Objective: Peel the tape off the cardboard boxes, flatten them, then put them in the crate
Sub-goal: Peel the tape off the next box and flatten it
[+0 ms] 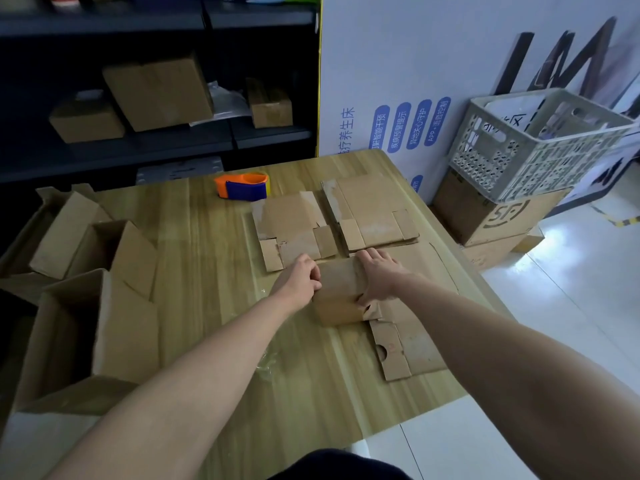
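Note:
A small closed cardboard box [337, 294] stands on the wooden table [214, 278], partly on top of a flattened box [412, 337]. My left hand [301, 280] grips the small box's left top edge with curled fingers. Over its right top side lies my right hand [379, 277], fingers wrapped down its front. Two more flattened boxes [294, 226] [372, 209] lie side by side farther back. The grey plastic crate [540, 140] sits off the table at the right, on stacked cartons. Clear peeled tape [268, 363] lies crumpled on the table near me.
An orange and blue tape dispenser [242, 186] stands at the table's far side. Several open cardboard boxes [93, 292] crowd the left edge. Dark shelving [156, 95] with more boxes fills the back left. A carton marked SF [498, 216] supports the crate on the tiled floor.

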Motion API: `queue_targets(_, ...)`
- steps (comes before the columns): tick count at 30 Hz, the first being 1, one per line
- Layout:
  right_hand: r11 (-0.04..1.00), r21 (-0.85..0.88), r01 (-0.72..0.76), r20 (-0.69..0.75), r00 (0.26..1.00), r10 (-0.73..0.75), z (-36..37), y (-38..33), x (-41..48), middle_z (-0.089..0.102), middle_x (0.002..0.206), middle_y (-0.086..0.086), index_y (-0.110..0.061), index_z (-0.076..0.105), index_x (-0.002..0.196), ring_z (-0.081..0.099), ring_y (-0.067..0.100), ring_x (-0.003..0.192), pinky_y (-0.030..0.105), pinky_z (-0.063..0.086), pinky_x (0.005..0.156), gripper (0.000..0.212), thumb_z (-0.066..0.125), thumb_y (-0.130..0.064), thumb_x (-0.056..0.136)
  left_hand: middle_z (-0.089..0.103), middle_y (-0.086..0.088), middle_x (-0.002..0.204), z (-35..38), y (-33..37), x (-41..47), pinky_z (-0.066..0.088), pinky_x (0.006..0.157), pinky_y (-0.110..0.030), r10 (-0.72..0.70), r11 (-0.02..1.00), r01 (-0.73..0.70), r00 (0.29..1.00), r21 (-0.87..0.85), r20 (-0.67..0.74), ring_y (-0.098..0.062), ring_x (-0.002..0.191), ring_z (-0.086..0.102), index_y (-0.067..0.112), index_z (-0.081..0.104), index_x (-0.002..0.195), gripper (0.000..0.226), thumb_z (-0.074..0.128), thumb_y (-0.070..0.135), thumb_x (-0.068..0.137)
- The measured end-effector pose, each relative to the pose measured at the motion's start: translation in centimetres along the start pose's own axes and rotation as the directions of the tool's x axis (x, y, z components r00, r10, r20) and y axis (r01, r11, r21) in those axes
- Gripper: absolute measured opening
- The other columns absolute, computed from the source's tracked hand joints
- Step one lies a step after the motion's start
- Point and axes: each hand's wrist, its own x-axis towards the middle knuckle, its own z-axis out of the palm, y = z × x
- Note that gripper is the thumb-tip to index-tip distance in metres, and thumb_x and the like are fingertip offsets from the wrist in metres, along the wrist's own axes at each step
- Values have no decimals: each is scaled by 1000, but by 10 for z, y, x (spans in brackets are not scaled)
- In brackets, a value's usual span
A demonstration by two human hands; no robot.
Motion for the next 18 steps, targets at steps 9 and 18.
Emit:
queue_targets(9,898,425,-113,232,973,13,-52,-11,16,47,128,2,-21,36,138,45,23,115,43,38,103,96,85,-40,58,28,-2,141,-37,0,7,33,109,-43,13,942,59,977,-331,213,-20,128,32,25,30,140,100,88,29,59)
queue_targets(18,678,718,-160,174,984,48,-75,-26,20,64,111,3,-17,59,120,59,23,102,48,42,102,63,66,-59,75,61,-12,106,-75,-14,9,55,74,-42,-426,272,505,826,-819,368,-28,98,57,16,57,103,49,73,49,70)
